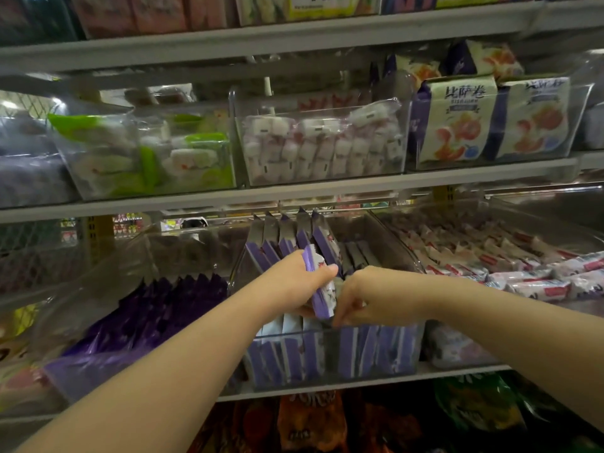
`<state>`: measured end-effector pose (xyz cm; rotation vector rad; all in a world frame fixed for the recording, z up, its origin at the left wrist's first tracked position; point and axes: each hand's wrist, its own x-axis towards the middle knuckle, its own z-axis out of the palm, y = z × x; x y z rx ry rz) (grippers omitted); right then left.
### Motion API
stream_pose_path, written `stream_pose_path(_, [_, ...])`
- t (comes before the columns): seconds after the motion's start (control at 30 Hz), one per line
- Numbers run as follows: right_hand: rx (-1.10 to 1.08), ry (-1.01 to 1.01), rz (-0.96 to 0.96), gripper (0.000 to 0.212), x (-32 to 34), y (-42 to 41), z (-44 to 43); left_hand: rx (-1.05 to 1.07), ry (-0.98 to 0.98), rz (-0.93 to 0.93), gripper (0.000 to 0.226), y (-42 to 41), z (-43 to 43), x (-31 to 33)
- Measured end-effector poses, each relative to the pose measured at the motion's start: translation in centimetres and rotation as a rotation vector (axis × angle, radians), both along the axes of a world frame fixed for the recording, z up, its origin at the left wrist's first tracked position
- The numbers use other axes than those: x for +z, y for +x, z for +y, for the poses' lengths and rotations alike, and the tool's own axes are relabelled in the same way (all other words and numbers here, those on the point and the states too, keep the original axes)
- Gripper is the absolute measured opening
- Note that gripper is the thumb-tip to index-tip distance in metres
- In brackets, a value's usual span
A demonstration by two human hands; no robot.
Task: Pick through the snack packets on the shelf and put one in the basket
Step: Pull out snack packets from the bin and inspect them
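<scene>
A purple-and-white foil snack packet (pixel 322 289) is gripped in the left hand (pixel 294 279) and held raised above the row of matching packets (pixel 287 237) in a clear plastic bin (pixel 397 246) on a grey shelf (pixel 457 370). The right hand (pixel 354 299) is curled at the packet's lower edge; whether anything is pinched cannot be told.

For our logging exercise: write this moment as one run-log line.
stage: picking | left hand: holds packet | right hand: fingers curled in bin, grip unclear | basket: not in view
</scene>
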<state>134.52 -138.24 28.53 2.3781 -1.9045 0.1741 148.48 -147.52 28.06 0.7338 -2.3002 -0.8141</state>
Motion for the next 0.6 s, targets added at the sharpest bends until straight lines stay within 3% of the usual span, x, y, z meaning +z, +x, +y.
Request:
stream_pose_path(0.2, [0.009,0.146,0.052,0.030,0.9,-0.6,0.4,0.154,-0.269,-0.095,0.028,-1.1,-0.9,-2.4])
stream_pose_path(0.33, [0.014,0.168,0.093,0.032,1.1,-1.0,0.8,0.112,-0.426,-0.063,0.040,-0.8,-1.8,-3.5])
stream_pose_path(0.47, [-0.015,0.336,0.138,0.036,2.5,-0.8,0.4,-0.114,-0.326,-0.196,0.048,0.9,-2.7,-3.8])
stream_pose_path(0.6, [-0.066,0.393,0.183,0.035,2.8,0.1,-0.6,-0.157,-0.275,-0.267,0.047,1.9,-3.0,-3.7])
